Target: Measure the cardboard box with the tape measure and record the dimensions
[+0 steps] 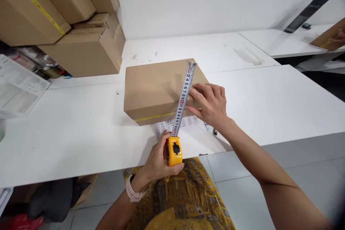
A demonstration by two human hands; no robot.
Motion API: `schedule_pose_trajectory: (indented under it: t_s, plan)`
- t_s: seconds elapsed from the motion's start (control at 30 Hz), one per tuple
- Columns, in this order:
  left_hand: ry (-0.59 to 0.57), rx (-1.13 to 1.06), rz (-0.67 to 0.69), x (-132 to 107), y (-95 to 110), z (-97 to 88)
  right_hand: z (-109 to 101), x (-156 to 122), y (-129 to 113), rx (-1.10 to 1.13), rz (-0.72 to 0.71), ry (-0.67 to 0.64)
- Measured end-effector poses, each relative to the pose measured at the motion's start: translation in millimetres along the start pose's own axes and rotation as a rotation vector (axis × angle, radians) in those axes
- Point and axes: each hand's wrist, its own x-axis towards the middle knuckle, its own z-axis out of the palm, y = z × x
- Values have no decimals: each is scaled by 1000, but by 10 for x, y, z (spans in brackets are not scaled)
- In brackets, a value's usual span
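Hands work at white table against white wall.

Left hand is curled tight down low, right hand is stretched further forward, fingers kinda bent, right forearm slanting in.

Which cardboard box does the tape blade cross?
The middle box, partly hidden by the right hand; the stacked boxes at left lie away from the blade.
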Motion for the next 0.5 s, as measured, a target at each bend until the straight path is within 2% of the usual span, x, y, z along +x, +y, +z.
schedule_pose_trajectory:
  t_s: [0.13, 0.27, 0.37, 0.5]
  plan:
    - [-36, 3, -9, -55, -4, -27, -74, -75, 26, 171, 79, -12]
    - [-126, 142, 42, -272, 58, -28, -441, 72, 3, 580, 353, 91]
    - [-234, 241, 98, -439, 118, 26, -731, 97, -42, 895, 460, 166]
    - [-328, 232, 90, -543, 147, 109, -914, -110, -141, 1023, 567, 205]
